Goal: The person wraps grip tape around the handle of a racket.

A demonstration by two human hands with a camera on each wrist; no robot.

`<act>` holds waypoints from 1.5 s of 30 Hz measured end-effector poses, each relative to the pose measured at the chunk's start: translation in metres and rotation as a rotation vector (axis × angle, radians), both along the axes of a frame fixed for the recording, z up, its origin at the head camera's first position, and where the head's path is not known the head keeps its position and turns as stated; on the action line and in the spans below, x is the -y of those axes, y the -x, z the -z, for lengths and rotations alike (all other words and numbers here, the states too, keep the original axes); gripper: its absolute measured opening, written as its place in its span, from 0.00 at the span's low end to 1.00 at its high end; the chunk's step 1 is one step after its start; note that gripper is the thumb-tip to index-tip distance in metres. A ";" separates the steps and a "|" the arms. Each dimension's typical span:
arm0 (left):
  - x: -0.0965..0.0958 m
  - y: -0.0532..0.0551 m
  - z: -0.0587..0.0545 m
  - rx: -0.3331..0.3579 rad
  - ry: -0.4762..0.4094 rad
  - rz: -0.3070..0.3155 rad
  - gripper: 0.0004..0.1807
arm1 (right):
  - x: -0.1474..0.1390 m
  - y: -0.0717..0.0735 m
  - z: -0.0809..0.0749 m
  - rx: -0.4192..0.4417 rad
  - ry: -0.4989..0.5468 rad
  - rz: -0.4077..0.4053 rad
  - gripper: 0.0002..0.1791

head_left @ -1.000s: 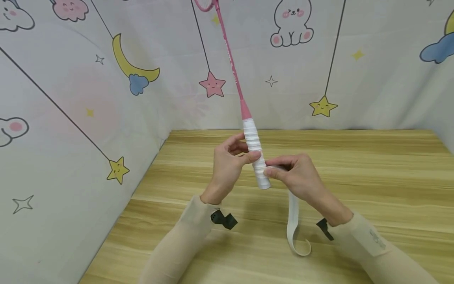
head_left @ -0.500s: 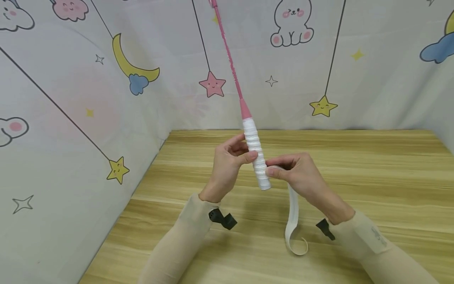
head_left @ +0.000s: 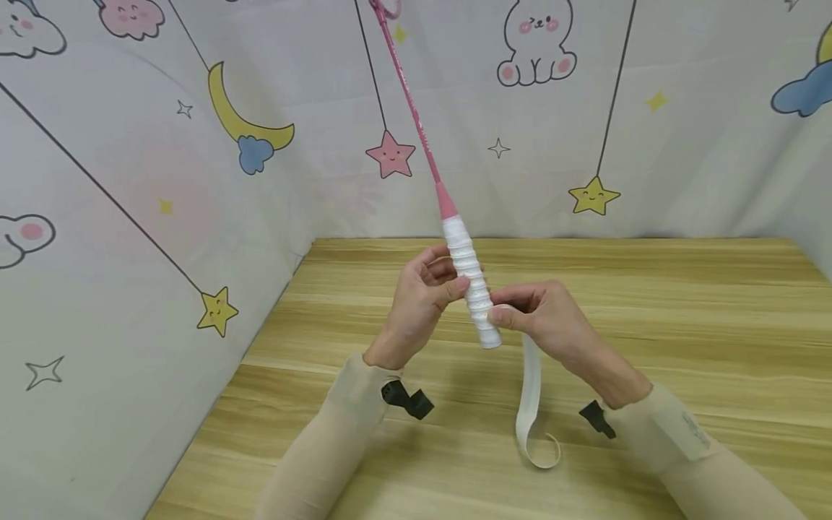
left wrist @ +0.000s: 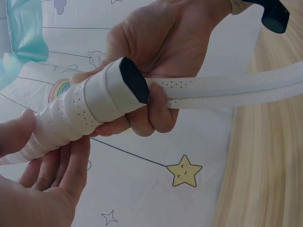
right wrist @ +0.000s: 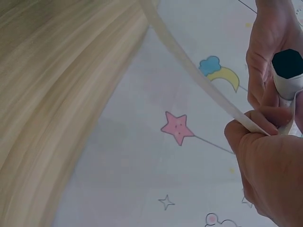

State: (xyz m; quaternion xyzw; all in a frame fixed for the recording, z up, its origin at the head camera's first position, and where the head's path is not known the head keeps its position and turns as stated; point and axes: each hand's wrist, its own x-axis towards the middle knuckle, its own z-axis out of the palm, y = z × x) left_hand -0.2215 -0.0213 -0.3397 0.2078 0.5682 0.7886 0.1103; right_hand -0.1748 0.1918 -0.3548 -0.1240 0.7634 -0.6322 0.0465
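Holding a pink racket (head_left: 446,204) in the left hand (head_left: 419,297), by the upper-middle part of its white-wrapped handle (head_left: 478,297), between the thumb on the near side and the fingers curled behind. Slanting upward to the left above that hand, well over the tabletop (head_left: 669,289), and cut off by the top edge of the head view. Ending below the grip in a dark, faceted butt (left wrist: 134,80), just beside the right fingertips. Pinching white tape (head_left: 531,379) between the thumb and curled fingers of the right hand (head_left: 555,325), close against the right side of the lower handle. Hanging from the pinch in a loose length, and curling at the bottom into a hook. Dotted with small perforations, in the left wrist view, on both the tape and the handle. Printed along the shaft in pale lettering too small to read. Marked also on the right sleeve (head_left: 728,469) with a faint grey patch (head_left: 697,433), not legible.
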 end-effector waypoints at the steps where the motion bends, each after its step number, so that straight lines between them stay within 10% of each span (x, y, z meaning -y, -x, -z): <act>1: 0.000 0.000 0.000 -0.011 0.001 0.008 0.22 | 0.000 0.000 0.000 0.003 0.004 0.008 0.19; 17: -0.007 -0.006 -0.001 -0.173 0.294 -0.265 0.27 | 0.008 -0.002 0.002 -0.051 -0.062 0.141 0.14; 37: 0.000 -0.002 -0.002 -0.210 0.224 -0.217 0.23 | 0.003 -0.004 0.001 -0.090 -0.033 0.084 0.14; 45: 0.001 0.000 -0.003 -0.112 0.162 -0.166 0.26 | -0.002 -0.003 0.001 -0.035 -0.013 0.083 0.16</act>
